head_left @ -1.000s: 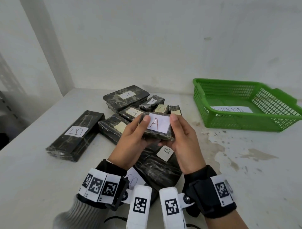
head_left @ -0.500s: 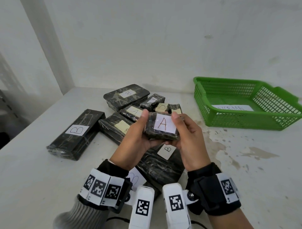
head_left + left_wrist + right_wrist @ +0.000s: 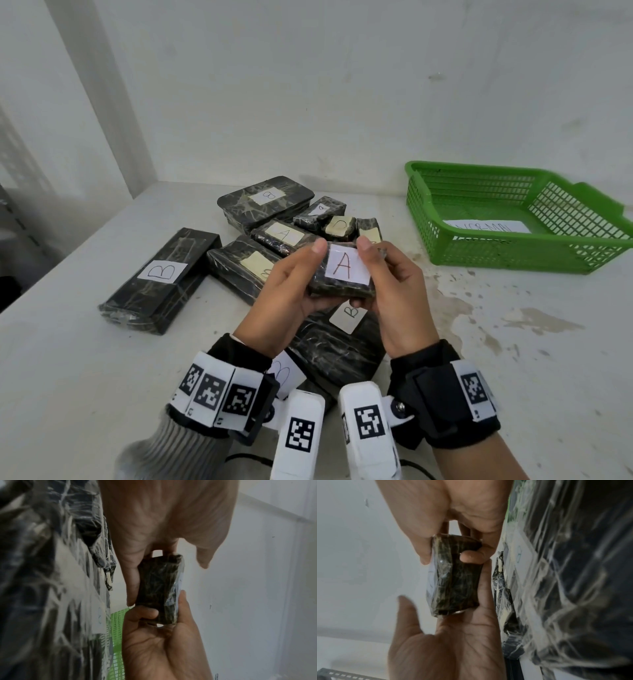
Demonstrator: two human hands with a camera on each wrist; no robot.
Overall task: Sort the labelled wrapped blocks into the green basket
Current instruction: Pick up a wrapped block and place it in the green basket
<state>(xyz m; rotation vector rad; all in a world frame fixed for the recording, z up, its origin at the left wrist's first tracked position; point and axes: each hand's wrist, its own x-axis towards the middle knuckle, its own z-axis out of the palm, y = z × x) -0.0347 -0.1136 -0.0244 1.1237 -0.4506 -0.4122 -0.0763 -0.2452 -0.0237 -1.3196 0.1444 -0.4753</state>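
A small black wrapped block (image 3: pixel 342 270) with a white label marked A is held above the pile, label facing me. My right hand (image 3: pixel 394 291) pinches its right end, thumb on the label and fingers curled behind, as the right wrist view (image 3: pixel 453 507) shows. My left hand (image 3: pixel 291 284) supports it from behind with straight fingers. In the left wrist view (image 3: pixel 163 520) the left thumb stands off the block (image 3: pixel 159 588). The green basket (image 3: pixel 421 219) sits at the right rear and holds only a paper sheet (image 3: pixel 486 226).
Several more black wrapped blocks lie in a pile (image 3: pixel 274 233) behind and under my hands, one marked B (image 3: pixel 335 346) directly below. A long B block (image 3: pixel 161 274) lies to the left. A wall runs close behind. The stained tabletop (image 3: pixel 513 325) stretches right.
Both hands have lifted the A block slightly and shifted it right, tilting its label more toward me. The left thumb has come off the label.
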